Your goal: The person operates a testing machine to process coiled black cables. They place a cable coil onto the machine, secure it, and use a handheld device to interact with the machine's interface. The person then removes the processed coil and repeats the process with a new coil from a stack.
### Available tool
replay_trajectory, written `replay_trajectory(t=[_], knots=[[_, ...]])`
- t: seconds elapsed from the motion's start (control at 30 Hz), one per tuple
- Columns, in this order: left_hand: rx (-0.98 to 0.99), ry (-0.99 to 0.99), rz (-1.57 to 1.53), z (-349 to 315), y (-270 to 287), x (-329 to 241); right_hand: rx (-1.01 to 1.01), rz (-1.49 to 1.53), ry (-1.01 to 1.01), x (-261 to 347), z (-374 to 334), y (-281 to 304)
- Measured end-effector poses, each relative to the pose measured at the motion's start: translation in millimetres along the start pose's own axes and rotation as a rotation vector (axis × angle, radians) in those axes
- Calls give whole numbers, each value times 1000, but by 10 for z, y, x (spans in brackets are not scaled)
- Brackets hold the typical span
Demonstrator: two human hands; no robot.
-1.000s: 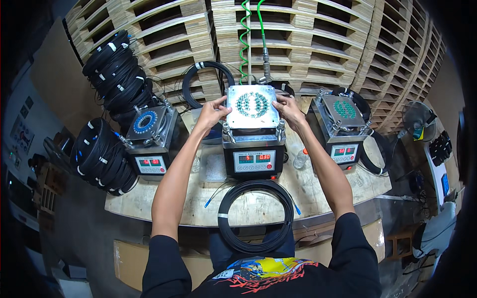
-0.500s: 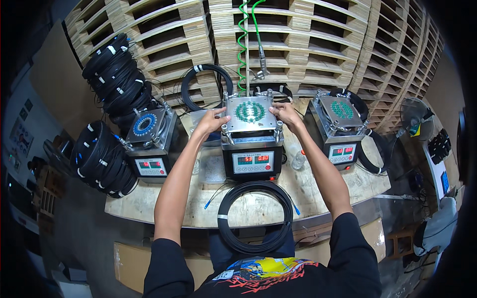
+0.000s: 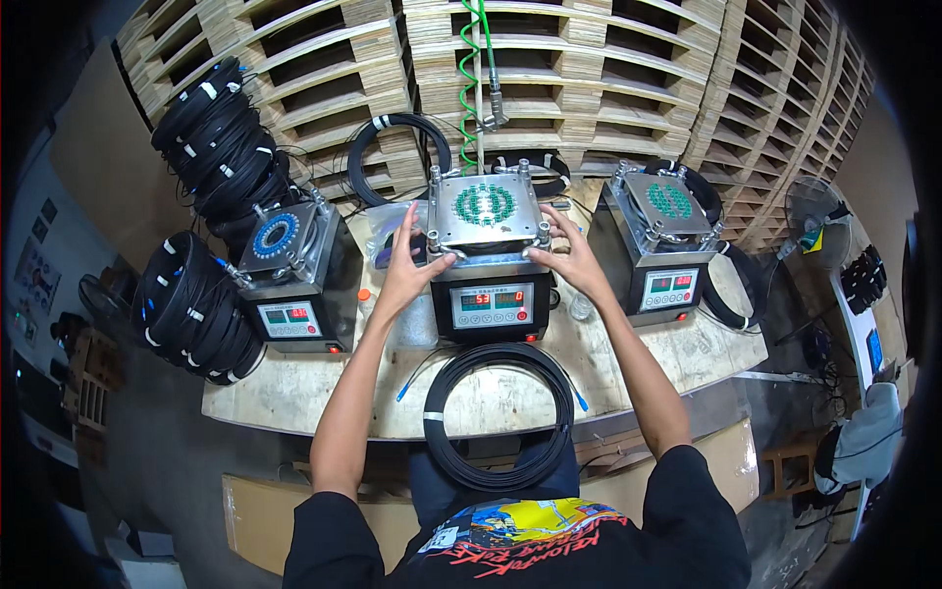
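In front of me stands the middle boxy polishing machine point(image 3: 496, 312), with a red-lit display. On top lies a square metal plate point(image 3: 485, 234) holding a ring of green connectors, with metal posts at its corners. My left hand point(image 3: 410, 260) is at the front left corner, thumb on the corner post point(image 3: 433, 240) and fingers stretched up along the side. My right hand point(image 3: 574, 260) mirrors it at the front right corner post point(image 3: 543, 236), thumb at the post and fingers spread. A coil of black cable point(image 3: 437, 437) with blue-tipped ends lies at the table's front edge, partly overhanging.
A left machine point(image 3: 289, 319) carries a plate with blue connectors; a right machine point(image 3: 669, 288) has green ones. Black cable coils point(image 3: 196, 304) are stacked at left. Small bottles point(image 3: 581, 308) stand beside the middle machine. Wooden pallets point(image 3: 628, 98) rise behind; an air gun point(image 3: 496, 108) hangs there.
Both hands have moved from the plate's side edges toward me to its front corners, fingers spreading. The middle machine's right-hand reading has dropped to zero. The left machine's display reading has changed too.
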State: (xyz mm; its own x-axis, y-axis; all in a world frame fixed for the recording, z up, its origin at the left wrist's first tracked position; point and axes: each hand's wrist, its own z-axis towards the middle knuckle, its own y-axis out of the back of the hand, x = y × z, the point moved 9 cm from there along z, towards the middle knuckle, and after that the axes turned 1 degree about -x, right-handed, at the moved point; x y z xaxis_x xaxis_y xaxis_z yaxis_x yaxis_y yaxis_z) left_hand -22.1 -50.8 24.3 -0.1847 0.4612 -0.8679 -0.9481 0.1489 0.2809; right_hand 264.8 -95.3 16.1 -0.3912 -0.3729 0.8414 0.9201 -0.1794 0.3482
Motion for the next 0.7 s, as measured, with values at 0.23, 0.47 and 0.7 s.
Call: replay_trajectory(t=[0.23, 0.47, 0.7], knots=[[103, -272, 407, 322, -165, -579, -81, -276, 193, 307, 364, -167], [217, -279, 463, 1205, -302, -305, -132, -485, 152, -35, 1355, -56], [343, -180, 727, 1800, -529, 466, 101, -793, -14, -488, 1809, -392]])
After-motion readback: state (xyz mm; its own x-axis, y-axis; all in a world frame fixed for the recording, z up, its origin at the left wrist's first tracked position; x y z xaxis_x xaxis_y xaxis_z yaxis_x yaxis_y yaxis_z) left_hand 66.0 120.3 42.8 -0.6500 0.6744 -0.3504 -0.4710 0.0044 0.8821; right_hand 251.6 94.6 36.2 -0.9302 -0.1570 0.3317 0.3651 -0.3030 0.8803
